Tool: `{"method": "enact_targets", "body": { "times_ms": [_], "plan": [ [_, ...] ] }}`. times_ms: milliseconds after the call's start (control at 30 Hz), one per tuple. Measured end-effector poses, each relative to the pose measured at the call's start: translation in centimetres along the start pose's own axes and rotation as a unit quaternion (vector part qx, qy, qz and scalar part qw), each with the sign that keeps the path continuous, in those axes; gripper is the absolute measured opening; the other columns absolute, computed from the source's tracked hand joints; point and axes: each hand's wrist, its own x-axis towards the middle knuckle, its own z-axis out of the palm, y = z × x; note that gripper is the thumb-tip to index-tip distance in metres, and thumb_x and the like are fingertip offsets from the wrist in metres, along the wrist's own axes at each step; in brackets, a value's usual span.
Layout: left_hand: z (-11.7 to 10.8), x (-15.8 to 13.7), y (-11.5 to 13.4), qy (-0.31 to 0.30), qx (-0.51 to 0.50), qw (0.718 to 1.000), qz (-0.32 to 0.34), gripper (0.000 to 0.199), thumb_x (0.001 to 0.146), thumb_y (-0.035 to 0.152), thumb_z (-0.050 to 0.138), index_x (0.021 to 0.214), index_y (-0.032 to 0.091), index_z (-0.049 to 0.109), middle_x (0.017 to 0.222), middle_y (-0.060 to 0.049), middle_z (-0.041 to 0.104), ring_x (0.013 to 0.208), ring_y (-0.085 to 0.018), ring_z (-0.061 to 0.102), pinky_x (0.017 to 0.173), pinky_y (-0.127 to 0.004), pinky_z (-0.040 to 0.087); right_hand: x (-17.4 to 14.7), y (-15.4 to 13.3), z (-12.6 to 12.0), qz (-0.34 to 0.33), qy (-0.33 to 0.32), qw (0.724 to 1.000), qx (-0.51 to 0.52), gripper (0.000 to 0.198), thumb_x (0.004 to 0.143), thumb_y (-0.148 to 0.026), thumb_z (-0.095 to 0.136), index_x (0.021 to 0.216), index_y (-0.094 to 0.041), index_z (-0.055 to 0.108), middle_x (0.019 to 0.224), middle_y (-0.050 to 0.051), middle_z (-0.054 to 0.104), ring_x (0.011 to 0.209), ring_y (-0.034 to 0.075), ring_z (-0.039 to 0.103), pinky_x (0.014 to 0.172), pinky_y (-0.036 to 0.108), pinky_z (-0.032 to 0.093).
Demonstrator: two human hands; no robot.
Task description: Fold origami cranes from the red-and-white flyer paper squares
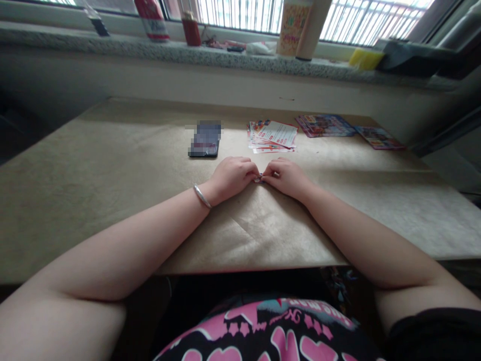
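The window point(244, 14) glares; soft shadows cross the table point(240, 235); edges darken.

The small piece point(257, 180) is patterned red and white; the black shirt point(263, 331) is lettered in pink.

Centre of frame, small printed piece point(258, 179) pinched, mostly hidden by left hand point(233, 175) and right hand point(289, 176), shape impossible to tell! Just upper left, dark slab point(206, 139), all pixelated. Upper right of centre, white cards point(277, 134) overlapping, print too small. Up top, red container point(152, 20), beige cylinder point(312, 30) sliced by edge. Bottom, shirt point(263, 331) lettering cut off.
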Motion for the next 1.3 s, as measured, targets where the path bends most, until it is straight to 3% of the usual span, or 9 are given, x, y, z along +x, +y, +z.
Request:
{"method": "enact_targets", "body": {
  "times_ms": [133,400,567,700,900,1000,1300],
  "plan": [
    [0.0,-0.2,-0.1,-0.005,-0.017,1.0,0.002,0.01,0.087,0.019,0.062,0.089,0.017,0.072,0.087,-0.005,0.069,0.081,-0.018,0.063,0.074,-0.028,0.047,0.0,0.8,-0.1,-0.011,-0.007,0.999,0.046,0.008,0.081,-0.027,0.068,0.077,-0.02,0.07,0.076,0.003,0.066,0.077,0.018,0.057,0.073,0.031,0.043],
    [0.3,-0.3,-0.2,0.014,-0.025,0.999,0.03,0.01,0.089,0.02,0.059,0.088,0.016,0.068,0.087,-0.006,0.068,0.084,-0.019,0.06,0.078,-0.031,0.048,-0.2,0.4,-0.1,-0.039,-0.008,0.999,0.01,0.018,0.081,-0.037,0.069,0.089,-0.021,0.068,0.088,0.005,0.063,0.086,0.021,0.057,0.08,0.034,0.045],
    [0.2,-0.3,-0.2,0.06,-0.053,0.997,0.017,0.006,0.086,0.016,0.06,0.089,0.017,0.065,0.087,-0.005,0.066,0.086,-0.019,0.058,0.081,-0.031,0.048,-0.3,0.0,0.3,0.024,0.034,0.997,0.071,0.028,0.078,-0.038,0.07,0.097,-0.021,0.059,0.091,0.004,0.062,0.073,0.017,0.057,0.069,0.032,0.047],
    [0.3,-0.3,-0.4,0.097,-0.101,0.99,-0.006,0.006,0.084,0.013,0.06,0.088,0.017,0.063,0.088,-0.003,0.064,0.081,-0.016,0.059,0.077,-0.028,0.048,-0.2,-0.3,0.4,0.072,0.074,0.989,0.109,0.022,0.077,-0.038,0.07,0.084,-0.021,0.058,0.087,0.004,0.065,0.072,0.017,0.057,0.064,0.031,0.047],
    [0.7,-0.4,-0.4,0.117,-0.103,0.988,0.016,0.015,0.081,0.009,0.061,0.094,0.017,0.061,0.091,-0.003,0.064,0.084,-0.015,0.06,0.078,-0.026,0.049,-0.1,-0.9,0.3,0.039,0.115,0.989,0.086,0.009,0.082,-0.029,0.065,0.077,-0.021,0.063,0.076,0.002,0.067,0.072,0.017,0.058,0.067,0.031,0.046],
    [0.6,-0.4,-0.2,0.132,-0.105,0.986,0.01,0.014,0.084,0.016,0.064,0.098,0.017,0.06,0.092,-0.003,0.064,0.085,-0.015,0.061,0.078,-0.027,0.049,-0.2,-1.1,0.2,0.002,0.14,0.988,0.062,0.008,0.082,-0.026,0.065,0.075,-0.021,0.063,0.075,0.002,0.066,0.072,0.017,0.058,0.069,0.032,0.045],
    [0.3,-0.5,-0.3,0.162,-0.149,0.975,-0.001,0.008,0.088,0.024,0.063,0.091,0.018,0.067,0.089,-0.002,0.067,0.082,-0.014,0.064,0.077,-0.027,0.051,-0.3,-1.7,0.3,-0.03,0.163,0.986,0.034,0.009,0.08,-0.025,0.066,0.086,-0.023,0.059,0.083,0.002,0.066,0.077,0.018,0.058,0.072,0.033,0.047]
  ]
}}
